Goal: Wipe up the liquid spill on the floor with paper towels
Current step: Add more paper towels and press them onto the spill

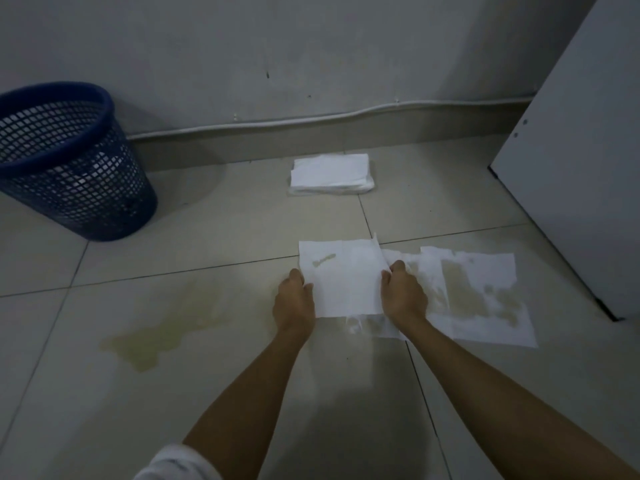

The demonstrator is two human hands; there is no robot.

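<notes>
while both hands, left hand (pixel 294 299), right hand (pixel 403 292), pinch a paper towel (pixel 346 278) by its sides, yellow spill (pixel 166 327) left

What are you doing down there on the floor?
A person is mopping up a yellowish spill. Both hands, left hand and right hand, grip a white paper towel. Soaked towels lie to the right. A puddle remains on the left. Spare towels and a blue bin sit near the wall.
</notes>
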